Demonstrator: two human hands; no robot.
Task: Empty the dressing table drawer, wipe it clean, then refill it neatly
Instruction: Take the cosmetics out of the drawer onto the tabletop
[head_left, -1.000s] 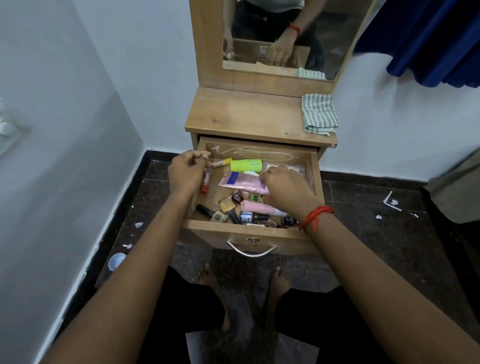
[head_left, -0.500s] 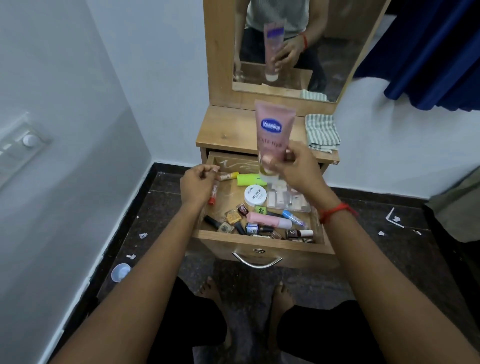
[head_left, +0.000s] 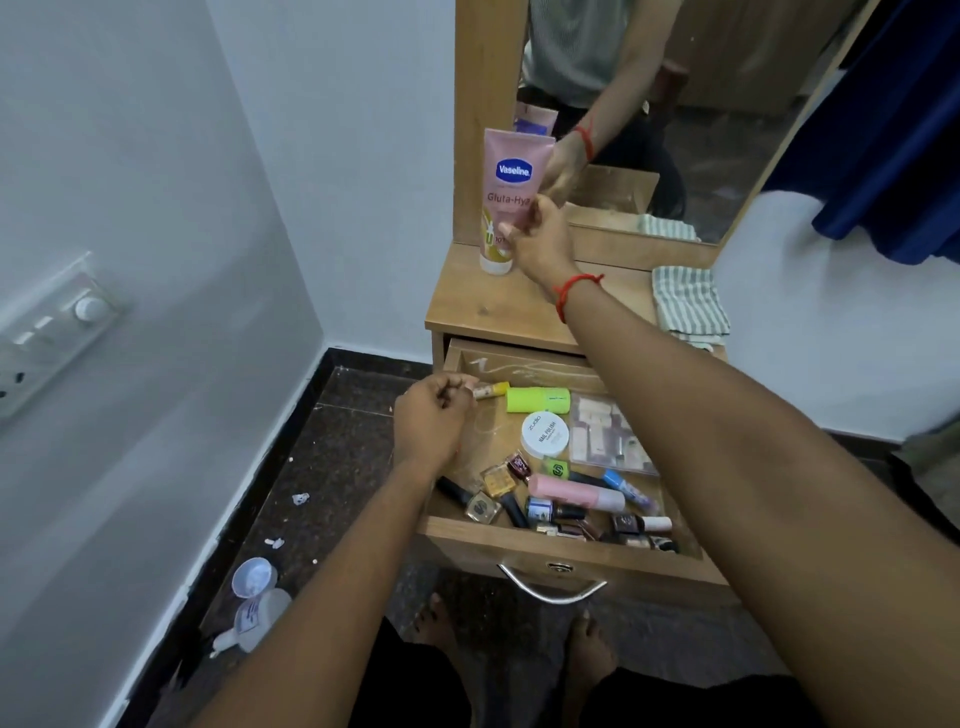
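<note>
Dim, even indoor light with soft shadows, slight softness throughout (no harsh glare), and wide-angle bending of the walls (head_left: 156, 208) near the edges

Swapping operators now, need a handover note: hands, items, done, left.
Right hand: holds the pink Vaseline tube, cap down on the dressing table top by the mirror frame.
Left hand: fingers closed at the open drawer's left edge; whether it holds anything is unclear.
Done: tube is out.
Left: green bottle, white jar, nail polishes; wipe with striped cloth; refill.
</note>
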